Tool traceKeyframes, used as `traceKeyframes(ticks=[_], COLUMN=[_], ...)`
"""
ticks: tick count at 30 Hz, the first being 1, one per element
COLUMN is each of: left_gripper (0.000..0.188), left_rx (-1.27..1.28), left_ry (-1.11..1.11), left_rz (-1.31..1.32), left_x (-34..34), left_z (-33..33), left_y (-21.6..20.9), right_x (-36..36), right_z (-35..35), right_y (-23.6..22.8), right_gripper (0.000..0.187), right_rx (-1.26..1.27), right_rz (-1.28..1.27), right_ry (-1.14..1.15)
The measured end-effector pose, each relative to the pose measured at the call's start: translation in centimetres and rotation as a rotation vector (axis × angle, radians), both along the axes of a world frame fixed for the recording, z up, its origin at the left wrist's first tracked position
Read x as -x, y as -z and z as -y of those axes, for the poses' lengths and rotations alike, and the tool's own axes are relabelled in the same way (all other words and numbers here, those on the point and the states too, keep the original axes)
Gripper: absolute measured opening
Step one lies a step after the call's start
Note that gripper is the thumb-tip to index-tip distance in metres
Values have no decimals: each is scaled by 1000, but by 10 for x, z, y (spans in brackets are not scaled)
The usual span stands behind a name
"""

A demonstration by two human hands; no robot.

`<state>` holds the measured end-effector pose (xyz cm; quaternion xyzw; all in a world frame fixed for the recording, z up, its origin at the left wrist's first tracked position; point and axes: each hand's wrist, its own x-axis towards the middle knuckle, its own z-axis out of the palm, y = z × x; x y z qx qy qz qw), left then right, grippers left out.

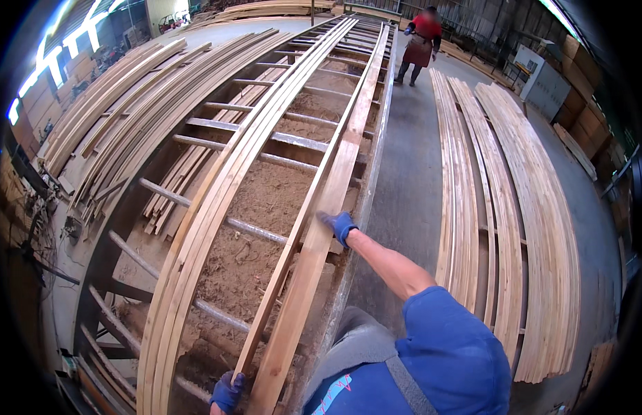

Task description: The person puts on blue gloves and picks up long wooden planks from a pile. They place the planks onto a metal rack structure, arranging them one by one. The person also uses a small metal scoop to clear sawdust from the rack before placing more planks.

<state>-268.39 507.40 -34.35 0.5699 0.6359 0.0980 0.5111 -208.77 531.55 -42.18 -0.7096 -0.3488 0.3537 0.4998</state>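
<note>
A wide wooden plank (300, 290) lies lengthwise along the right side of a long metal roller frame (376, 149). My right hand (337, 225), in a blue glove, grips its right edge partway along, arm stretched forward. Just left of this plank runs a narrow wooden strip (283, 259), close against it farther off and slightly apart near me. At the strip's near end my left hand (227, 392), also gloved in blue, is closed around it; part of that hand is hidden. Several long boards (217, 200) lie side by side farther left on the rollers.
Sawdust (255, 190) covers the ground under the rollers (221, 315). Stacks of long boards lie on the floor to the right (535, 228) and left (151, 111). A person (421, 41) in a red top and dark apron stands beyond the frame's right side, near a grey cabinet (546, 83).
</note>
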Motion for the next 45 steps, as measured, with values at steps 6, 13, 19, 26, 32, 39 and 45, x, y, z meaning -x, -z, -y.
traceKeyframes(ticks=[6,13,19,26,32,39,45], left_gripper=[15,51,47,64,71,67,64], left_rx=[-199,-91,-211,-510,-475,-536,-546], left_ry=[118,196,237,216,251,266,279], left_rz=[-57,-157,-133,-225,-687,-689,-653], left_x=[-13,-20,-8,-47,-49,-36,-31], left_z=[-6,-20,-13,5,29,22,53], left_y=[-8,-47,-28,-62,-49,-26,-28], right_x=[0,27,47,29,54,113,109], right_z=[22,-13,-9,-7,16,12,33], right_y=[-84,-108,-102,-82,-133,-197,-177], right_gripper=[60,64,55,57,64,76,57], right_rx=[215,333,226,199,-60,299,51], right_rz=[375,515,519,34,972,1329,1505], right_ry=[-58,-194,-46,-31,-84,-1400,-1353])
